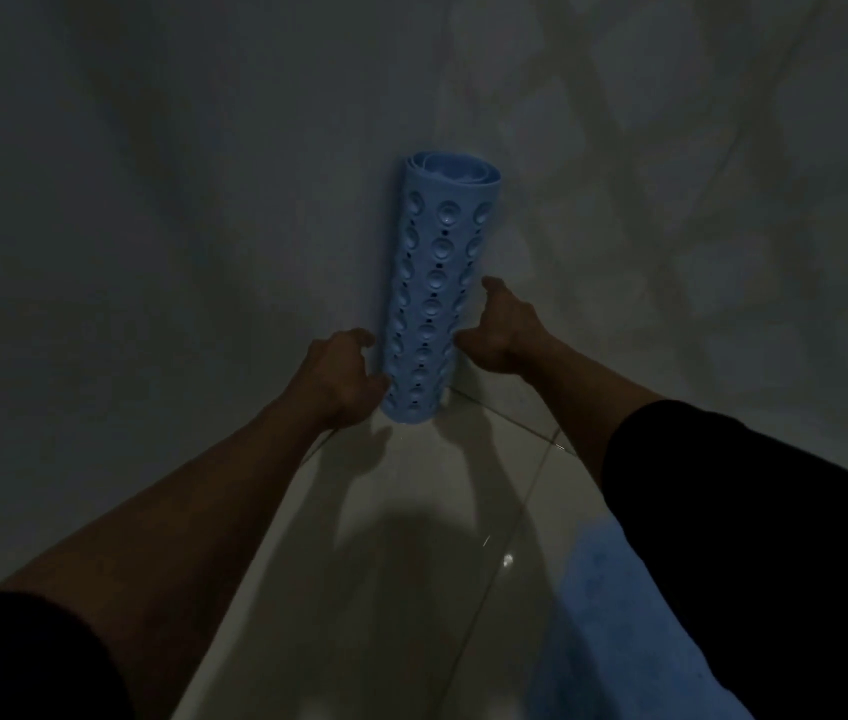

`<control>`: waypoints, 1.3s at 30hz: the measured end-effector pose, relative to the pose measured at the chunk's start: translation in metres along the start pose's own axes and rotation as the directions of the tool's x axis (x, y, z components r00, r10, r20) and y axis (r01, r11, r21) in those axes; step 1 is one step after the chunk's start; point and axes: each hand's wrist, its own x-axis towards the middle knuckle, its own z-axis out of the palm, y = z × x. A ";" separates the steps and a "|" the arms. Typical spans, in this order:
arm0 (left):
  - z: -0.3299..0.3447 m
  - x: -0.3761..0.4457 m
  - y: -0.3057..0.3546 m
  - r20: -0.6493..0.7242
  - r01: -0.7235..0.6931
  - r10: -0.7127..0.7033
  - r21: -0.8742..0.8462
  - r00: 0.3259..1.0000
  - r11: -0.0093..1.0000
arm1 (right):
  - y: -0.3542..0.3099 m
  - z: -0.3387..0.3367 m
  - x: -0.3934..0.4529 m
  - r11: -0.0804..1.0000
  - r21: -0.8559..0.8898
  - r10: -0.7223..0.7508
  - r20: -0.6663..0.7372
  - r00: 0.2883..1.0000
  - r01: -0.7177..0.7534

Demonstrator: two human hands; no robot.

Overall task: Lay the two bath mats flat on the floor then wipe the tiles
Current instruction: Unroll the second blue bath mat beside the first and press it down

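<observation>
Beside rolled mat: both hands, curled.

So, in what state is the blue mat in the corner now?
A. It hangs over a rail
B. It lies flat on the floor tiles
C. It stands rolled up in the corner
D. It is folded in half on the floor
C: the mat stands upright as a roll in the corner, its lower end at the floor, with the left hand and the right hand on either side of it.
</observation>
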 end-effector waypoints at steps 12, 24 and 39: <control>0.011 0.110 0.043 -0.138 -0.264 0.243 -0.161 0.960 0.951 | 0.027 0.029 0.094 0.987 0.159 -0.035 -0.003 0.999 0.035; 0.027 0.110 0.047 -0.135 -0.296 0.265 -0.332 0.955 0.896 | 0.044 0.042 0.097 0.907 0.420 0.052 -0.096 0.994 -0.007; 0.023 0.011 0.122 0.056 -0.033 0.069 -0.484 0.996 0.874 | 0.065 -0.051 -0.020 0.992 0.084 0.103 -0.102 0.989 -0.095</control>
